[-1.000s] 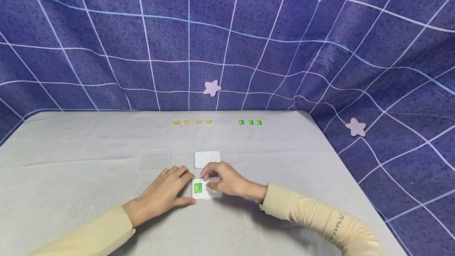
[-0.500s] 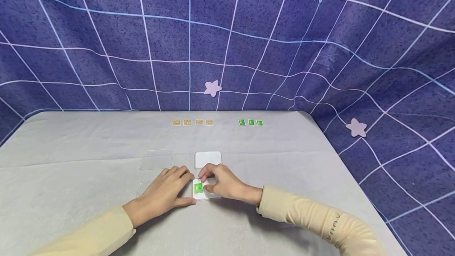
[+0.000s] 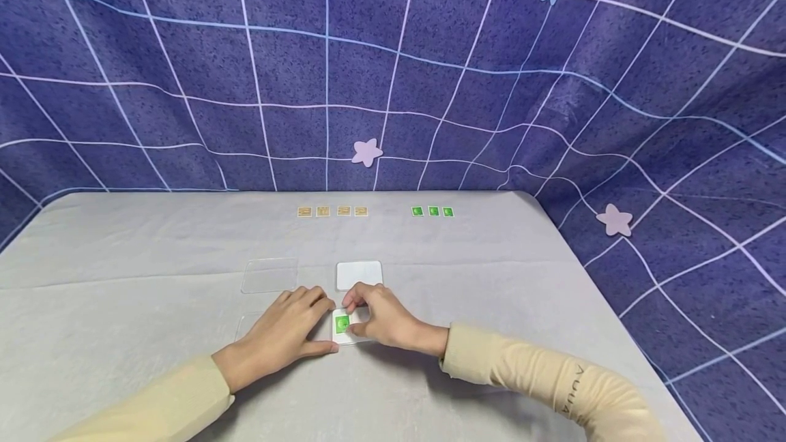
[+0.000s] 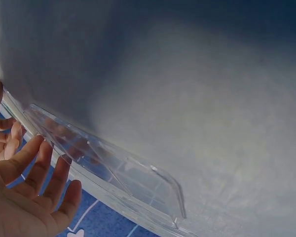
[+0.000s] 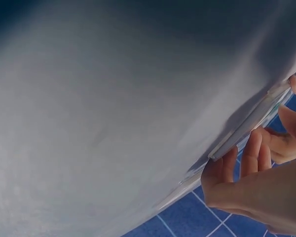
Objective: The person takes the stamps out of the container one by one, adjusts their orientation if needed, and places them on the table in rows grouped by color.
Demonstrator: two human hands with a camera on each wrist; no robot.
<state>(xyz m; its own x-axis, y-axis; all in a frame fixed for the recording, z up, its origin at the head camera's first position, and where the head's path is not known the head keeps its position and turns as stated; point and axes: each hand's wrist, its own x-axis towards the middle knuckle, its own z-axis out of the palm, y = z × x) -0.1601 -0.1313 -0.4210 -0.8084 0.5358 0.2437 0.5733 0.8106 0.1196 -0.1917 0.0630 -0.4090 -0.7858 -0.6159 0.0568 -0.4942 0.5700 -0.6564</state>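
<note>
A white rectangular piece in a clear case [image 3: 363, 340] lies flat at the table's front middle, a small green picture square [image 3: 342, 324] on its left part. My left hand [image 3: 284, 327] rests at its left end, the thumb by the near corner and the index finger by the far one. Over its right part is my right hand [image 3: 387, 319]. The right fingers curl down at the far edge and the thumb tip lies at the green square's right side; I cannot tell whether they pinch it. In the left wrist view the left hand [image 4: 34, 182] has its fingers extended.
Behind the hands lies another white piece [image 3: 359, 274]. A clear case [image 3: 269, 275] is to its left, and a second clear case [image 3: 247, 322] is partly hidden by my left hand. Brown squares [image 3: 323, 211] and three green squares [image 3: 433, 211] line the back.
My right hand has moved slightly left, its thumb reaching the green square's right side. My left hand and the white piece have stayed put.
</note>
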